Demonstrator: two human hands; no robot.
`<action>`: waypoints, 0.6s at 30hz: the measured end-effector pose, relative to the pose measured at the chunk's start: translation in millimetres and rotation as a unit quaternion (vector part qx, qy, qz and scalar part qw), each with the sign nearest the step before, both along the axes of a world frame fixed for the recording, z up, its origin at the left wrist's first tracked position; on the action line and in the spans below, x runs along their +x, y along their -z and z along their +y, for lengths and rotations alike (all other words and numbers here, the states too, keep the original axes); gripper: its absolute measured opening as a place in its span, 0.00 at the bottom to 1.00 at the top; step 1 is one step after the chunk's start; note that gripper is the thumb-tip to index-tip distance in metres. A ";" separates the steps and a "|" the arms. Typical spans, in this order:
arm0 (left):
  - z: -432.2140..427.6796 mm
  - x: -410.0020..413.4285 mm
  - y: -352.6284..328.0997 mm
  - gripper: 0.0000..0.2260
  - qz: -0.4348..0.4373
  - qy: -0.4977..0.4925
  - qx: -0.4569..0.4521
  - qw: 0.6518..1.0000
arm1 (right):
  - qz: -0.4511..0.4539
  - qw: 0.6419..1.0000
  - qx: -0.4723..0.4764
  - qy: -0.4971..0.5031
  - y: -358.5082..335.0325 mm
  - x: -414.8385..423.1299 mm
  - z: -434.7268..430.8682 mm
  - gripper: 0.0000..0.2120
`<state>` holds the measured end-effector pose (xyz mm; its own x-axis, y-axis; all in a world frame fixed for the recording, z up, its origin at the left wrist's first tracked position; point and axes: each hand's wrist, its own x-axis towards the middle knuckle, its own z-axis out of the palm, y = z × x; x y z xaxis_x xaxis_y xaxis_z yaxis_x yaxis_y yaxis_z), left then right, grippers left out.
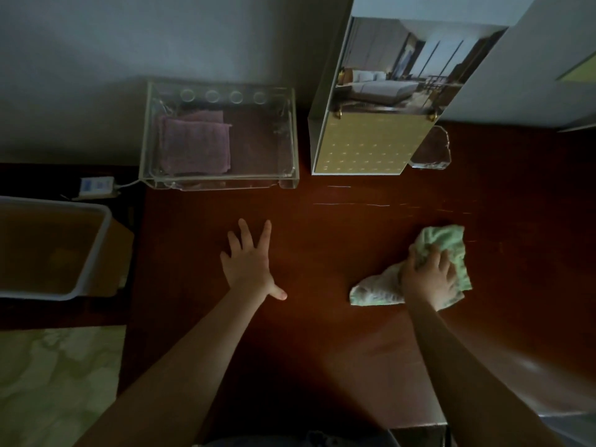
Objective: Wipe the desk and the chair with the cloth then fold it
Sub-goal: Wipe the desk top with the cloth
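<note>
A dark red-brown wooden desk [322, 333] fills the middle of the view. A crumpled light green cloth [448, 243] lies on its right part. My right hand [429, 279] lies on top of the cloth, its fingers curled into the fabric and gripping it against the desk. My left hand [248, 262] rests flat on the desk to the left, fingers spread and straight, holding nothing. No chair is in view.
A clear acrylic tray [222, 182] with a folded purple cloth [195, 145] stands at the desk's back. A tall printed box [364, 146] and a clear stand [432, 153] are at the back right. A white bin [96, 253] sits left of the desk.
</note>
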<state>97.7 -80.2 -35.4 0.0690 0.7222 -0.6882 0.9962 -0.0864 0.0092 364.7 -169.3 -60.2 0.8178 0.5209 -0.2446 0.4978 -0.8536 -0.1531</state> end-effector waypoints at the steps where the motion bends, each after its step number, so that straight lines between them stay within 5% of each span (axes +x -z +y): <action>1: 0.7 0.6 -0.2 0.66 0.002 0.000 -0.002 1.000 | 0.004 1.000 0.001 -0.008 0.3 -6.9 2.5 0.28; 5: 2.6 4.1 -2.5 0.66 0.009 0.002 -0.008 1.000 | 0.022 0.978 0.003 -0.210 6.3 -62.0 12.8 0.30; 10: -0.3 3.3 -0.9 0.60 0.002 -0.001 0.008 1.000 | 0.079 0.850 -0.025 -0.519 0.4 -148.3 22.7 0.26; 12: -1.7 2.4 0.2 0.54 -0.001 -0.001 0.029 1.000 | 0.112 0.832 -0.027 -0.543 -1.9 -161.5 26.4 0.27; 16: -0.4 1.7 -2.1 0.63 0.009 0.006 0.005 1.000 | 0.087 0.798 -0.042 -0.594 -0.9 -129.1 25.9 0.27; 18: 0.5 1.2 -3.0 0.65 0.004 0.003 -0.005 1.000 | 0.062 0.837 -0.044 -0.543 2.6 -91.7 22.6 0.29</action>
<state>98.9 -79.7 -32.3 0.0669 0.7145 -0.6964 0.9958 -0.0914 0.0018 273.0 -146.7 -62.8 -0.1593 0.9156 -0.3691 0.9720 0.0799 -0.2212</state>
